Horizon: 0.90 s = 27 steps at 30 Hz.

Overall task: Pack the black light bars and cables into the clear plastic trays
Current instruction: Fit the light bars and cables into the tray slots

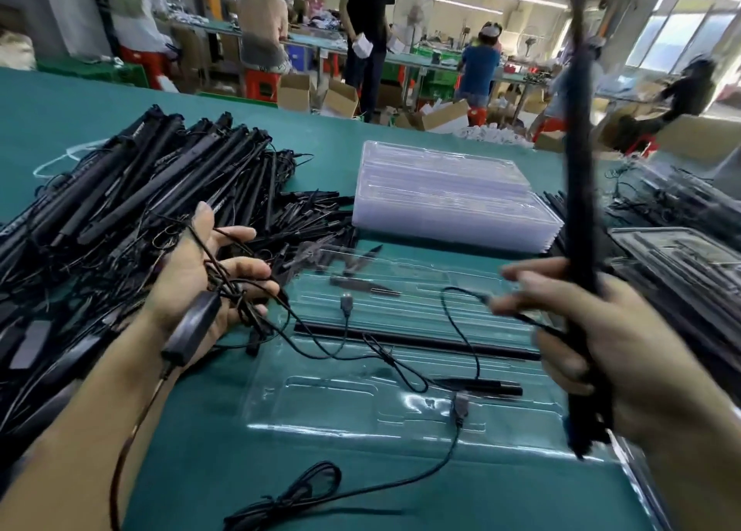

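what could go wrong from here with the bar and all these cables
1. The cable tangle in the left hand may snag or knot when laid in.
2. Loose cable lies across the clear tray and its seated bar; lowering the light bar from the right hand could pinch it or stop the bar seating.

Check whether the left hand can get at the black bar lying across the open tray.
Probably not yet. Nothing bulky covers the bar, but the left hand is full of tangled cables and would likely have to shed them first.
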### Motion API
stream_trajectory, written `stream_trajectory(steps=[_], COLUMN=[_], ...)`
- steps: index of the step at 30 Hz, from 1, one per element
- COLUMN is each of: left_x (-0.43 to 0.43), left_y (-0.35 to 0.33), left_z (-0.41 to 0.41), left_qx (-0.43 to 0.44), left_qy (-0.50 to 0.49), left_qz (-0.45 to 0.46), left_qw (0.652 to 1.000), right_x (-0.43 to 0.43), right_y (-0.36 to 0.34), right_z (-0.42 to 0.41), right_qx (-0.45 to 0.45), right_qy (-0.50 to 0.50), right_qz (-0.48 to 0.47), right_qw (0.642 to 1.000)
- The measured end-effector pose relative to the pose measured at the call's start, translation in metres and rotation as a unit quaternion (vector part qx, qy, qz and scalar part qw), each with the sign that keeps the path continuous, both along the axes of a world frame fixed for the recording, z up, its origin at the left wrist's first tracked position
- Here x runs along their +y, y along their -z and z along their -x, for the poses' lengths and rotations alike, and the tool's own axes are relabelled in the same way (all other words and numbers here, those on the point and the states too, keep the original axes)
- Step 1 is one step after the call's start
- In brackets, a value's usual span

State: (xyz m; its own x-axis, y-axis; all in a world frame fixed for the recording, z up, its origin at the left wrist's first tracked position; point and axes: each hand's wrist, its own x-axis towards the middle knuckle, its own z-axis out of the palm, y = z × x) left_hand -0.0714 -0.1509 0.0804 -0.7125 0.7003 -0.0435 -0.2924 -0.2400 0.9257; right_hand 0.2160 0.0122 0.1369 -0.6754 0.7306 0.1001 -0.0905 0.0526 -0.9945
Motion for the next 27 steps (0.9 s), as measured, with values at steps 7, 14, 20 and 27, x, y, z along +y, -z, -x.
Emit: stream_trajectory(steps=[7,14,20,27], left_x=[0.01,0.017,0.01,-0.012], left_y=[0.003,0.008,0.011,0.005], left_z=[-0.013,-0.017,-0.02,-0.017], left_qx=[-0.009,0.023,0.068,0.048], left_qy=[0.023,0.026,0.02,0.146], left_qz=[-0.006,0.012,-0.036,-0.053], left_qw=[1.0,0.999,0.997,0.987], right_x=[-0.068,-0.07,-0.054,-0.05], right_y=[0.026,0.038,0.022,0.022], right_z=[0.11,0.133,0.129,0.133], right_qx=[-0.059,-0.095,-0.044,-0.052], right_qy=[-0.136,-0.188,-0.139,-0.055], right_qz=[-0.078,-0.088,-0.001,-0.026], right_qw=[0.986,0.974,0.989,0.997])
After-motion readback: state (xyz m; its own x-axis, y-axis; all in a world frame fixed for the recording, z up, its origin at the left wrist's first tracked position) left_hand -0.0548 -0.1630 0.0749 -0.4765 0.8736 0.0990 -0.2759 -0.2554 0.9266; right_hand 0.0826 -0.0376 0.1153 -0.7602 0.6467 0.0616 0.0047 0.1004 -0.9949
